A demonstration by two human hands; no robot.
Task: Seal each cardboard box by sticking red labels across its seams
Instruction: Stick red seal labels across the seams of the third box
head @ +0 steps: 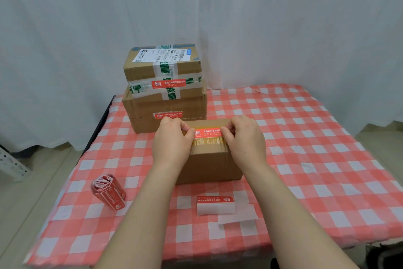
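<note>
A small cardboard box (209, 164) stands in the middle of the table, with yellowish tape along its top seam. A red label (208, 133) lies across that top. My left hand (172, 140) pinches the label's left end and my right hand (244, 138) pinches its right end. Behind it two larger boxes are stacked: the lower box (144, 109) has a red label (168, 115) on its front seam, and the upper box (141, 70) has a red label (169, 84) over green-printed tape.
A roll of red labels (109, 192) lies near the table's front left. One label on white backing (216, 204) and a bare backing strip (237, 216) lie in front of the small box. The red-checked cloth (305, 159) covers the table; white curtains hang behind.
</note>
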